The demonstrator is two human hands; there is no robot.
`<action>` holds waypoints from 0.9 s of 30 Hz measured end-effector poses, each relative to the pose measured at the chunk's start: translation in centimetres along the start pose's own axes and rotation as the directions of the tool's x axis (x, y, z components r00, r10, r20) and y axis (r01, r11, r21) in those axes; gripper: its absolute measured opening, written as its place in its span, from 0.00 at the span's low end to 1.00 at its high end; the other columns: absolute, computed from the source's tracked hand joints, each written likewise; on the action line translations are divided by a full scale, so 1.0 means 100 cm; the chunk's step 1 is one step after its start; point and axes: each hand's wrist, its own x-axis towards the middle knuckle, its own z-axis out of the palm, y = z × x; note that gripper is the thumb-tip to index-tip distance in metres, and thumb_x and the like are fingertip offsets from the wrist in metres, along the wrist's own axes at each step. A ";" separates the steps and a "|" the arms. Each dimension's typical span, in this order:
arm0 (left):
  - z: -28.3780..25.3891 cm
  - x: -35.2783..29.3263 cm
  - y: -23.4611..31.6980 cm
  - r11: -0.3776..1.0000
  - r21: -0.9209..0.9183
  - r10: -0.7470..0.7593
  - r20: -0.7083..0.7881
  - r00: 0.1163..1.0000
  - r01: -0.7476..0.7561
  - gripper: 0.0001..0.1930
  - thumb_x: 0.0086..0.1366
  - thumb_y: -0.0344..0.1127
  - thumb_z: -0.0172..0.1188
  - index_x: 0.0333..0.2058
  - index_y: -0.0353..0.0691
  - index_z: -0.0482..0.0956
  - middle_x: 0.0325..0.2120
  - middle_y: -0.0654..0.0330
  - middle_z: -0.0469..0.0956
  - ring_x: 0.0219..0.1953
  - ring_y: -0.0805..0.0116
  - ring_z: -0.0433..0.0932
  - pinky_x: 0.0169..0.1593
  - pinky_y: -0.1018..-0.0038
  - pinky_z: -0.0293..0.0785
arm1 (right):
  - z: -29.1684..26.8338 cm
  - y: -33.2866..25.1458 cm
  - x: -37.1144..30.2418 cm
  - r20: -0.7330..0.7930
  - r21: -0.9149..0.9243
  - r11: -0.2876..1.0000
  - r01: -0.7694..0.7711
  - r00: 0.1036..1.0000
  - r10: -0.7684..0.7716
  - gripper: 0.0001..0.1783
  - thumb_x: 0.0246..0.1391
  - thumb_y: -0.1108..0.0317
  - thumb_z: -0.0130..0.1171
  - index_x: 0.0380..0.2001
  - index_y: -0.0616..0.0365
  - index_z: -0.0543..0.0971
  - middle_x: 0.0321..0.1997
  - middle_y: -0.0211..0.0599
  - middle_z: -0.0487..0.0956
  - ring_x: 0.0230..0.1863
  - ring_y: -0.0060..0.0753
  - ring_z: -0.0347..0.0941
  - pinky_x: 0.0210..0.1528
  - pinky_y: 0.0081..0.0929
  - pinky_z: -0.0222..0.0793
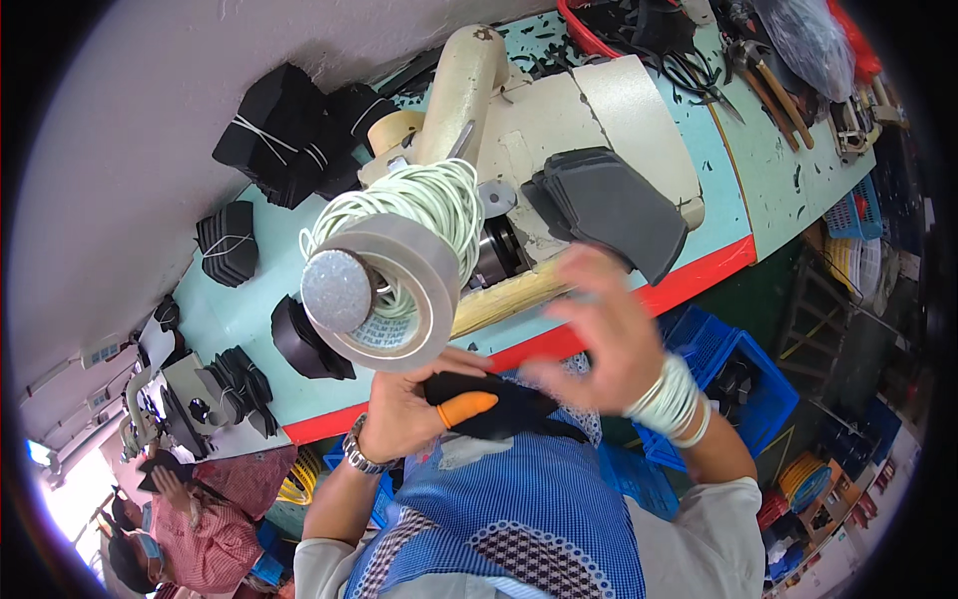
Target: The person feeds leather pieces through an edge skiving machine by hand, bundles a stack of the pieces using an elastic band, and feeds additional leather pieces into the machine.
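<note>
Standing here, I can see the person's left hand (404,417), an orange cover on its thumb, gripping a black piece (514,411) against the blue checked apron (504,499), while the right hand (609,334), blurred and ringed at the wrist with white bands (667,399), hangs beside it with fingers spread and holding nothing I can make out. Before them a tape roll (417,245) and pale green loops (439,195) hang from a cream machine (459,90), with dark grey sheets (614,205) stacked on its bed, near the table's red edge (699,275).
</note>
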 end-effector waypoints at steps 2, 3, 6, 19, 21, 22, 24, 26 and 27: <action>-0.001 0.002 -0.002 0.989 -0.050 -0.142 -0.140 0.980 0.136 0.14 0.50 0.28 0.73 0.35 0.30 0.80 0.39 0.51 0.81 0.39 0.68 0.80 0.45 0.73 0.77 | 0.017 -0.019 -0.017 0.517 0.379 0.798 -0.469 0.822 0.237 0.25 0.56 0.58 0.58 0.49 0.67 0.70 0.41 0.59 0.76 0.44 0.58 0.74 0.48 0.42 0.70; -0.002 0.002 -0.005 0.981 -0.039 -0.195 -0.223 0.955 0.191 0.14 0.50 0.28 0.74 0.34 0.29 0.80 0.39 0.51 0.81 0.39 0.68 0.80 0.45 0.73 0.77 | 0.020 -0.019 -0.025 0.689 0.364 0.703 -0.611 0.685 0.238 0.23 0.60 0.59 0.54 0.50 0.68 0.70 0.34 0.57 0.78 0.38 0.57 0.77 0.43 0.41 0.72; -0.014 0.001 -0.016 0.930 -0.328 -0.206 -0.082 0.975 0.169 0.15 0.54 0.25 0.70 0.40 0.29 0.77 0.41 0.53 0.80 0.42 0.69 0.79 0.49 0.73 0.75 | 0.038 -0.025 -0.042 0.543 0.468 0.666 -0.581 0.784 0.302 0.19 0.61 0.63 0.52 0.49 0.67 0.71 0.33 0.55 0.79 0.36 0.56 0.77 0.41 0.37 0.73; -0.062 0.018 -0.045 0.907 0.124 -0.392 -0.096 0.915 0.402 0.15 0.59 0.34 0.68 0.42 0.35 0.78 0.42 0.62 0.77 0.43 0.76 0.75 0.44 0.77 0.74 | 0.082 -0.054 -0.031 0.740 0.629 -0.135 -0.766 0.535 0.407 0.15 0.62 0.71 0.51 0.49 0.69 0.73 0.42 0.44 0.80 0.43 0.28 0.78 0.41 0.25 0.79; -0.072 0.022 -0.044 0.917 -0.062 -0.400 -0.149 0.904 0.395 0.15 0.56 0.34 0.69 0.41 0.34 0.79 0.41 0.59 0.77 0.44 0.75 0.74 0.41 0.78 0.75 | 0.087 -0.056 -0.024 0.745 0.662 -0.339 -0.669 0.537 0.396 0.15 0.62 0.70 0.52 0.48 0.70 0.73 0.41 0.43 0.80 0.41 0.30 0.79 0.36 0.26 0.82; -0.077 0.024 -0.043 0.950 -0.086 -0.309 -0.121 0.943 0.300 0.15 0.57 0.33 0.68 0.42 0.34 0.78 0.42 0.58 0.77 0.42 0.75 0.75 0.40 0.77 0.76 | 0.089 -0.058 -0.021 0.735 0.677 -0.391 -0.624 0.543 0.407 0.15 0.62 0.70 0.52 0.48 0.70 0.74 0.40 0.43 0.80 0.40 0.30 0.80 0.36 0.26 0.82; -0.085 0.024 -0.042 0.931 -0.131 -0.354 -0.109 0.929 0.340 0.25 0.56 0.30 0.68 0.52 0.34 0.71 0.50 0.55 0.74 0.48 0.70 0.74 0.48 0.72 0.74 | 0.089 -0.062 -0.017 0.730 0.664 -0.335 -0.668 0.484 0.483 0.15 0.62 0.70 0.53 0.47 0.70 0.74 0.39 0.42 0.80 0.38 0.29 0.80 0.35 0.25 0.82; -0.092 0.021 -0.041 0.899 -0.340 -0.291 0.007 0.957 0.276 0.33 0.55 0.29 0.69 0.58 0.34 0.66 0.54 0.54 0.72 0.54 0.68 0.72 0.54 0.69 0.72 | 0.088 -0.066 -0.015 0.688 0.694 -0.280 -0.663 0.497 0.528 0.15 0.61 0.70 0.53 0.46 0.70 0.74 0.38 0.42 0.81 0.37 0.28 0.80 0.34 0.23 0.81; -0.094 0.020 -0.040 0.861 -0.436 -0.257 0.072 0.964 0.262 0.37 0.54 0.28 0.70 0.61 0.34 0.63 0.56 0.53 0.71 0.57 0.67 0.70 0.57 0.67 0.71 | 0.088 -0.067 -0.015 0.680 0.689 -0.239 -0.684 0.496 0.540 0.14 0.61 0.70 0.54 0.45 0.70 0.75 0.37 0.40 0.81 0.35 0.26 0.80 0.33 0.22 0.81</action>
